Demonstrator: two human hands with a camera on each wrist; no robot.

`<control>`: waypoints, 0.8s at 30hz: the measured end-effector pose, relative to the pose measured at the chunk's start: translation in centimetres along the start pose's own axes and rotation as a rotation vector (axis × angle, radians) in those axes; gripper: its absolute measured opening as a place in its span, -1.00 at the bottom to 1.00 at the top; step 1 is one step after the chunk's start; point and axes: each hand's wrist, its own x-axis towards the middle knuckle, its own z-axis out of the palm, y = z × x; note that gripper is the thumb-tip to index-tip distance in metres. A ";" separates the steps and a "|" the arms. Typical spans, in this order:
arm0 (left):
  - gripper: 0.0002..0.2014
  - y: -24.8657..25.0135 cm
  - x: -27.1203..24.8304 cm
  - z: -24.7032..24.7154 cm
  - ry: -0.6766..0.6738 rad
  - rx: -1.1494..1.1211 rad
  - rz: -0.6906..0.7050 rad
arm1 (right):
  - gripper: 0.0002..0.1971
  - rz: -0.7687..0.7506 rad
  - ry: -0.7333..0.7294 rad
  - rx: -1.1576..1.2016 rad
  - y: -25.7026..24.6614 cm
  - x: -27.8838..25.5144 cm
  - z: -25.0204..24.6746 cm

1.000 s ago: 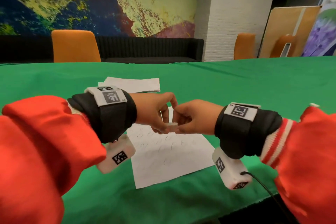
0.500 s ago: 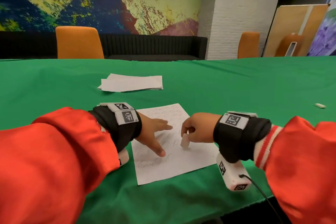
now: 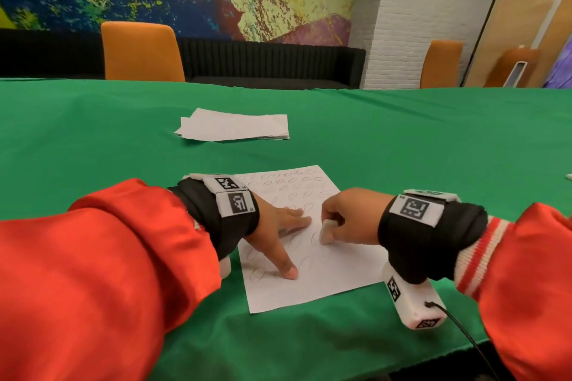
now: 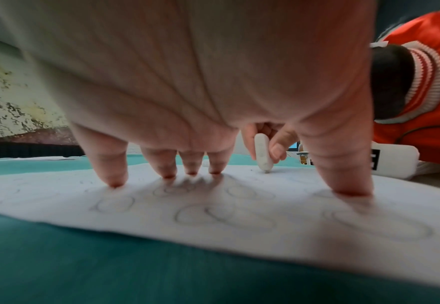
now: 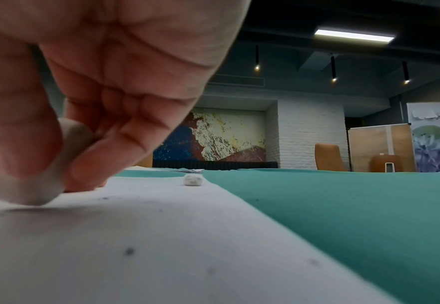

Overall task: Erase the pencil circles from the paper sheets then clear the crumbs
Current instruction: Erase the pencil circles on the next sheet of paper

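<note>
A white paper sheet (image 3: 312, 284) covered with pencil circles lies on the green tablecloth in front of me. My left hand (image 3: 291, 244) is spread on its left half and presses it down with straight fingertips (image 4: 115, 181). My right hand (image 3: 328, 227) pinches a white eraser (image 3: 325, 231) between thumb and fingers. The eraser stands upright with its lower tip on the middle of the sheet, seen as the eraser (image 4: 262, 153) in the left wrist view and the eraser (image 5: 26, 191) in the right wrist view. Dark crumbs (image 5: 129, 251) speckle the paper (image 5: 161, 236).
A stack of paper sheets (image 3: 235, 128) lies farther back on the table. A small white lump (image 5: 193, 180) sits by the sheet's far edge. Another small white piece (image 3: 568, 177) lies at the right. The table's front edge (image 3: 309, 362) is close. Orange chairs (image 3: 140, 52) stand behind.
Both hands were together above the sheet at the eraser. The left hand has come down and spread on the paper, and the right has brought the eraser down onto it.
</note>
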 end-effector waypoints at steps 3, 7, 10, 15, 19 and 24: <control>-0.02 0.2 -0.1 0.0 -0.003 0.006 0.003 | -0.92 0.004 -0.021 -0.003 -0.4 -0.2 0.1; -0.02 0.1 0.0 0.1 0.015 0.027 0.024 | -0.89 -0.017 -0.040 -0.091 -1.2 -0.2 -0.1; 0.02 -0.3 0.5 0.2 0.011 0.019 0.053 | -0.85 -0.091 -0.072 -0.153 -1.9 -0.5 -0.1; 0.02 -0.3 0.6 0.2 0.006 -0.004 0.062 | -0.84 -0.105 -0.120 -0.182 -2.3 -0.5 -0.6; 0.02 -0.1 0.4 0.1 -0.003 -0.003 0.043 | -0.85 -0.049 -0.113 -0.218 -2.3 0.1 -0.5; 0.01 -0.1 0.3 0.1 -0.002 -0.037 0.065 | -0.77 -0.103 -0.150 -0.228 -2.9 -0.4 -0.4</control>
